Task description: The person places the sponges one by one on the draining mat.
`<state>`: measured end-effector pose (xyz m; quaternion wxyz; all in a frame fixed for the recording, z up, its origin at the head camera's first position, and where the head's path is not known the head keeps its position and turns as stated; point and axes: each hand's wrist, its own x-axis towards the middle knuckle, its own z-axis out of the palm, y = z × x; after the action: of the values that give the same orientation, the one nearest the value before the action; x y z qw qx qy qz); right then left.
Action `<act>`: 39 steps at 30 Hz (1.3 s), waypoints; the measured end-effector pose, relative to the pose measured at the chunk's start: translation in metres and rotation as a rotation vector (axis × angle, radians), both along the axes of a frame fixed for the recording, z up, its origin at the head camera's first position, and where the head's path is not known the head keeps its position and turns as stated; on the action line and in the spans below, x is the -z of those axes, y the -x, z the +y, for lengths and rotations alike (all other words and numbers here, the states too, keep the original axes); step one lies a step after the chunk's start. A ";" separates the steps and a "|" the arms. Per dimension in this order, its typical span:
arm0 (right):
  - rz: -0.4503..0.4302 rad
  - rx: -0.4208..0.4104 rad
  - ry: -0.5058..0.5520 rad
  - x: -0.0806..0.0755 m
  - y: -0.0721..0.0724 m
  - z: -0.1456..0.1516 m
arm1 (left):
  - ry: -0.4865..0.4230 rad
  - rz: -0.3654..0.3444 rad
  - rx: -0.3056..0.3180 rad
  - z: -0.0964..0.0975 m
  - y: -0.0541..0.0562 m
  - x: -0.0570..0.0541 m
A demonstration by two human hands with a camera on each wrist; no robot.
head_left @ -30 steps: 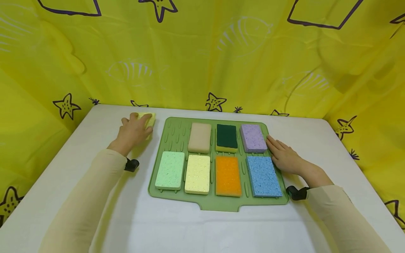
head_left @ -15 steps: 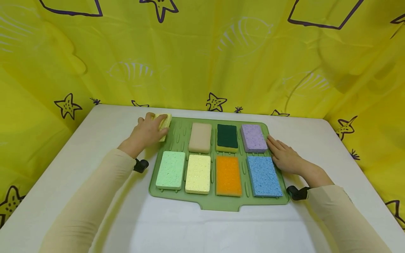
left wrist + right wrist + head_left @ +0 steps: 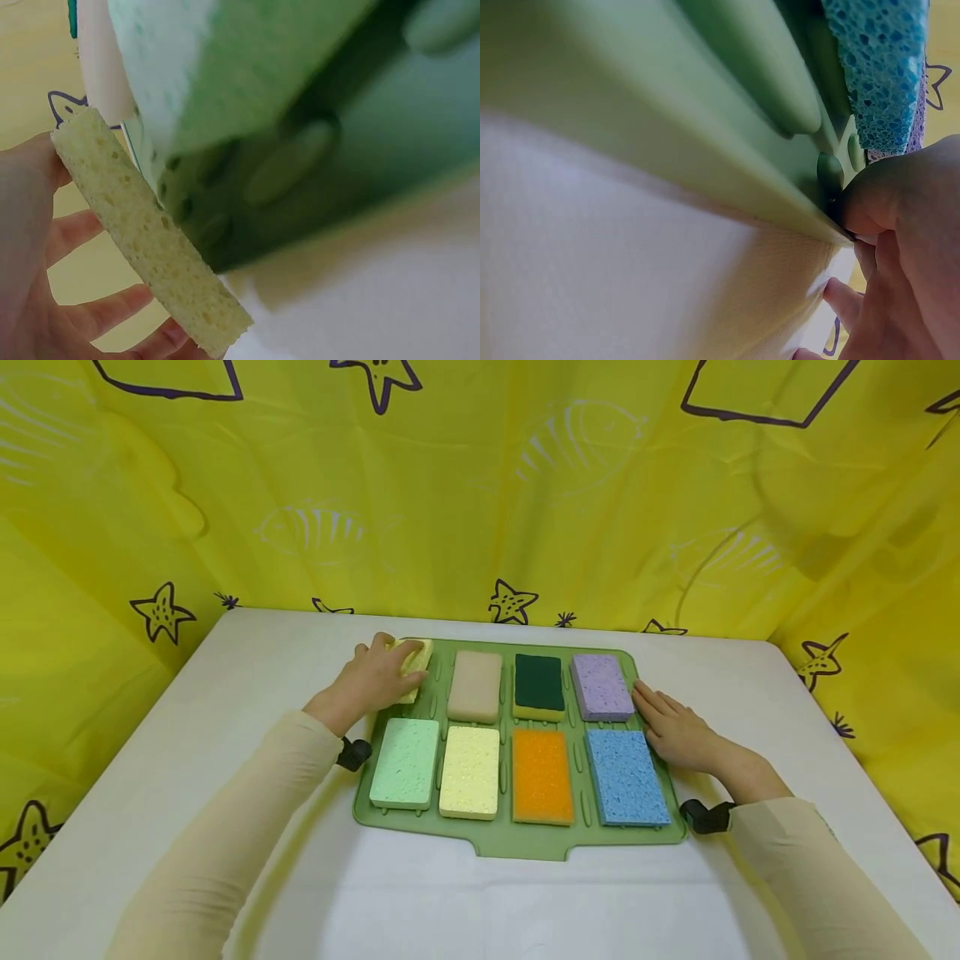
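Note:
My left hand (image 3: 367, 683) grips a pale yellow sponge (image 3: 423, 657) over the back left corner of the green ridged mat (image 3: 519, 850). In the left wrist view that sponge (image 3: 154, 232) is held on edge between thumb and fingers, close to the mint green sponge. At the mat's right edge lies my right hand (image 3: 678, 732), fingers straight, beside the purple sponge (image 3: 602, 687) and the blue sponge (image 3: 627, 777). The right wrist view has the thumb (image 3: 877, 196) on the mat's rim, with the other fingers outside it.
A beige sponge (image 3: 475, 687) and a dark green scouring sponge (image 3: 538, 683) fill the mat's back row. In front lie mint green (image 3: 405, 764), pale yellow (image 3: 469, 772) and orange (image 3: 542, 777) sponges. A yellow patterned curtain (image 3: 450, 485) hangs behind the white table (image 3: 420, 902).
My left hand has moved right with the pale yellow sponge, from the table left of the mat to over the mat's back left corner. My right hand has stayed in place.

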<state>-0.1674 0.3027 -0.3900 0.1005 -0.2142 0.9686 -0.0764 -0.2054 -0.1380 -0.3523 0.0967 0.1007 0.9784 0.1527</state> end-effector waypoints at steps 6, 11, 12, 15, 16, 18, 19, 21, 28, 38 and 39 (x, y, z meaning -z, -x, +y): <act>-0.002 -0.004 0.003 0.000 0.000 0.000 | -0.013 -0.009 0.015 0.009 0.000 0.000; -0.018 -0.003 0.004 0.000 0.000 0.000 | 0.009 -0.023 0.024 0.015 0.000 -0.002; -0.022 -0.002 0.006 0.000 0.000 -0.001 | 0.015 -0.027 0.024 0.016 0.000 -0.002; -0.021 -0.004 0.008 0.000 0.000 -0.002 | 0.030 -0.044 0.021 0.017 -0.001 -0.001; -0.022 -0.004 0.008 0.000 0.000 -0.002 | 0.034 -0.050 0.021 0.017 -0.001 -0.001; -0.019 -0.004 0.011 0.000 0.000 -0.002 | 0.038 -0.064 0.020 0.017 -0.002 0.000; -0.019 -0.004 0.010 0.000 0.000 -0.002 | 0.040 -0.073 0.020 0.017 -0.002 0.000; -0.023 -0.002 0.007 0.000 0.001 -0.003 | 0.043 -0.083 0.025 0.017 -0.002 0.001; -0.026 0.006 0.003 0.000 0.002 -0.003 | 0.071 -0.077 0.067 0.017 -0.004 0.001; -0.012 -0.012 0.042 -0.001 0.001 -0.001 | 0.003 -0.060 0.091 0.008 -0.003 -0.005; -0.018 -0.016 0.059 -0.001 0.002 0.000 | -0.015 -0.053 0.091 0.006 -0.003 -0.006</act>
<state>-0.1692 0.3031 -0.3886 0.1036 -0.2240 0.9633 -0.1061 -0.2021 -0.1316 -0.3464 0.1285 0.1420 0.9687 0.1583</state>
